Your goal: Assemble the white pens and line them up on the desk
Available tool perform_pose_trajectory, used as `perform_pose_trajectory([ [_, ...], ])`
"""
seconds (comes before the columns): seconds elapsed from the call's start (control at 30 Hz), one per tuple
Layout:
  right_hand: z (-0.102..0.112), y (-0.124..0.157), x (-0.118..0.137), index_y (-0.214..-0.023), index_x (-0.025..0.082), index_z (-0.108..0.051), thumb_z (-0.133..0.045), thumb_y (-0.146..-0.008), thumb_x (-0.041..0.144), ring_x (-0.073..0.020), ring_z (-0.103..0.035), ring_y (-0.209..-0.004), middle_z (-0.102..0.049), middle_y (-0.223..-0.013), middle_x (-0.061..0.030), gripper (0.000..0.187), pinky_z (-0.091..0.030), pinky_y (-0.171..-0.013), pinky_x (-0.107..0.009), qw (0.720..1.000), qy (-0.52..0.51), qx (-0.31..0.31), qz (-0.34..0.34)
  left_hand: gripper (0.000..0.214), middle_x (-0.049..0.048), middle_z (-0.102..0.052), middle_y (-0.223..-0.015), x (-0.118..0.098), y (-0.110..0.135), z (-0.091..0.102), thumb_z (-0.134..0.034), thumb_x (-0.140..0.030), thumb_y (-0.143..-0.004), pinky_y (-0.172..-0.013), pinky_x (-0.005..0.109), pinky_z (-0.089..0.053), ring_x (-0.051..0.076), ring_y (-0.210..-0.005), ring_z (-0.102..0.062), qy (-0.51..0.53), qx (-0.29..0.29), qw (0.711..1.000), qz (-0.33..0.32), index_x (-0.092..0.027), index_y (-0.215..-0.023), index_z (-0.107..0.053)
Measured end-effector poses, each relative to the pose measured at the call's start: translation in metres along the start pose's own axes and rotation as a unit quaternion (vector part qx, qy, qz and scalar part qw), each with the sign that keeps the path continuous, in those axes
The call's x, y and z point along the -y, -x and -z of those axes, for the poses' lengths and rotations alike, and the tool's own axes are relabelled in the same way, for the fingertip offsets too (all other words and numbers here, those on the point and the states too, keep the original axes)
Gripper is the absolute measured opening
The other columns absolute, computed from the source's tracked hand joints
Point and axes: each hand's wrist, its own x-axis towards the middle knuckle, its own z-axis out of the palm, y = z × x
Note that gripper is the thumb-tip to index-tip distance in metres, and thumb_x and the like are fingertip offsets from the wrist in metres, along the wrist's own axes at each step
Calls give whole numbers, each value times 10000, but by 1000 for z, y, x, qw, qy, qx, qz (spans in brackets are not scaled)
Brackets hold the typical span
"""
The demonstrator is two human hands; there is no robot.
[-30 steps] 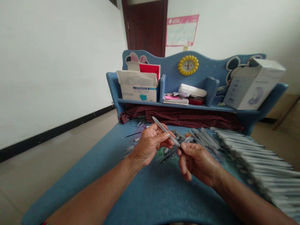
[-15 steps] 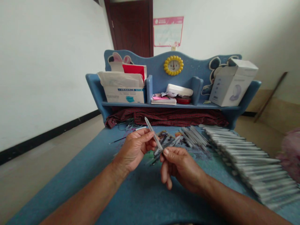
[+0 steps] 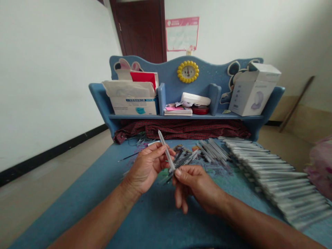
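Note:
A translucent, whitish pen barrel (image 3: 166, 152) is held at a slant over the table, its narrow tip pointing up and away. My left hand (image 3: 149, 166) pinches it around the middle between thumb and fingers. The thumb and index finger of my right hand (image 3: 193, 183) close on its lower end, and the other fingers curl below. Whether a small part is at that end, I cannot tell. Just behind my hands lies a loose pile of dark, thin pen refills (image 3: 185, 158). Beyond it are several clear pen barrels (image 3: 214, 151).
A long row of pens (image 3: 269, 176) covers the right side of the blue table (image 3: 103, 193). One thin dark refill (image 3: 128, 157) lies left of my hands. At the back, folded checked cloth (image 3: 186, 129) sits under a shelf holding a mask box (image 3: 124, 105) and a white box (image 3: 252, 93).
The view has shifted slightly, so the shelf appears a little further left. Both hands keep their grip on the pen barrel, with little visible change between them.

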Motion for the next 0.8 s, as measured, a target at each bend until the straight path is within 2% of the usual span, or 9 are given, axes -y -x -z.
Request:
perform_pose_trajectory([
  [0.1,3,1,10,-734,143,-535,-484,-812,486,-89,-493,-287,-597,-443,7,355,-357,-301,-161,996,82,-22,1,43,61,-659,-772,-2,0,1,-557,-164,-782,-556,226,-503,130,-640,-623,8,-11,1000,4,-122,-780,-569],
  [0.17,10,2,21,-703,147,-526,-495,-806,484,-82,-490,-300,-588,-446,13,354,-359,-319,-166,986,152,-58,24,35,62,-662,-758,-6,0,3,-544,-155,-786,-546,232,-505,129,-613,-624,18,-28,999,3,-127,-799,-562],
  [0.3,38,2,40,-707,149,-536,-546,-777,441,-73,-477,-319,-570,-452,29,300,-356,-339,-174,940,283,-175,76,56,35,-636,-645,-12,-3,8,-534,-153,-779,-465,201,-465,94,-469,-562,24,-61,998,2,-128,-822,-560],
  [0.4,61,-1,46,-771,142,-585,-541,-779,395,-73,-471,-326,-558,-464,33,257,-345,-335,-175,899,375,-215,66,56,17,-601,-568,-13,-4,12,-538,-170,-767,-398,171,-406,75,-393,-503,1,-76,997,8,-123,-780,-564],
  [0.5,76,-7,49,-723,151,-597,-526,-781,352,-77,-489,-343,-560,-475,24,221,-347,-345,-172,856,471,-211,41,71,22,-598,-551,-11,-5,15,-556,-184,-750,-375,157,-370,74,-387,-495,-47,-60,997,18,-117,-767,-574],
  [0.63,79,-18,53,-687,163,-593,-476,-798,296,-80,-499,-354,-564,-479,16,210,-333,-361,-171,792,584,-179,-1,121,31,-610,-549,-9,-5,19,-575,-226,-747,-363,152,-347,77,-383,-493,-101,-32,994,34,-115,-791,-591],
  [0.8,73,-36,59,-631,178,-626,-520,-740,199,-77,-474,-368,-563,-455,14,154,-307,-418,-193,751,642,-155,-9,146,26,-607,-519,-10,-6,22,-564,-252,-756,-329,135,-296,61,-340,-455,-136,-32,989,42,-114,-784,-601],
])
